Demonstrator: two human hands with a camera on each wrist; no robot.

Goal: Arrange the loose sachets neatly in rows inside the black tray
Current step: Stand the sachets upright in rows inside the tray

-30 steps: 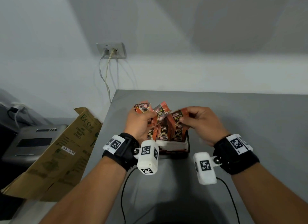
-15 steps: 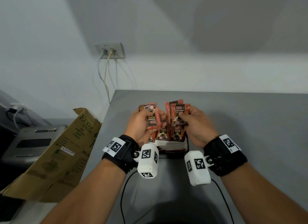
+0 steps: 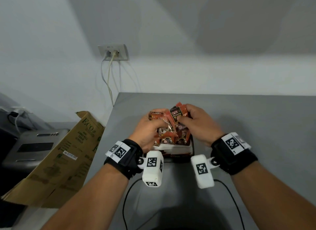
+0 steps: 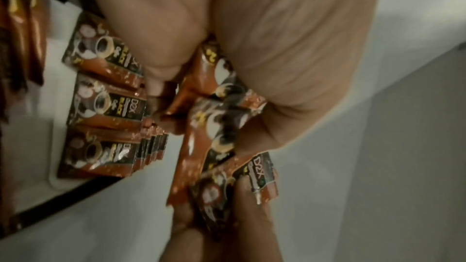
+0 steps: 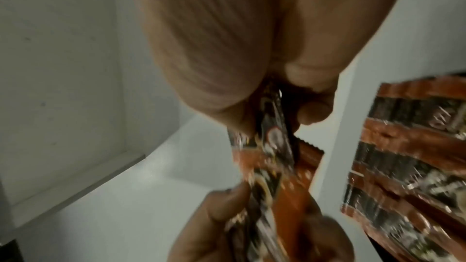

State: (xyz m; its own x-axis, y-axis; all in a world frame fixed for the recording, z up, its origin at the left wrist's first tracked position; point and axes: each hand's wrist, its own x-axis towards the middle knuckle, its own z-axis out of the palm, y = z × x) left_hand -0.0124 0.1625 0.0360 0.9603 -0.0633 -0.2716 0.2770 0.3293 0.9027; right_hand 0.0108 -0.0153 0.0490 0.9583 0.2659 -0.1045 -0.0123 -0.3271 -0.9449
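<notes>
Grey bench, head view: the bench [image 3: 248, 144] carries the black tray [image 3: 191, 145], which sits near its left edge, close in front of the person.
Tray contents, head view: orange-brown sachets [image 3: 183, 139] stand upright in rows inside the tray, over a white lining.
Left hand, head view: the left hand [image 3: 148, 130] hangs over the left part of the tray, fingers curled round a loose bunch of sachets [image 3: 159, 114].
Right hand, head view: the right hand [image 3: 196, 122] is over the right part of the tray, pinching a second bunch [image 3: 177, 112] that touches the left hand's bunch.
Left of the bench, head view: a brown cardboard box [image 3: 68, 152] leans beside the bench; a grey machine [image 3: 34, 146] stands beyond it; a wall socket [image 3: 113, 52] with two cables is above the bench's far left corner.
Left wrist view: the left hand [image 4: 277, 47] grips several sachets [image 4: 221, 130] fanned out and blurred; left of them, sachets [image 4: 105, 103] stand packed in rows inside the tray, whose black rim [image 4: 83, 192] shows below them.
Right wrist view: the right hand [image 5: 239, 47] clamps sachets [image 5: 272, 156] between thumb and fingers; fingers [image 5: 227, 206] of the other hand grip the same bunch from below. More sachets [image 5: 408, 156] show blurred at the right edge.
</notes>
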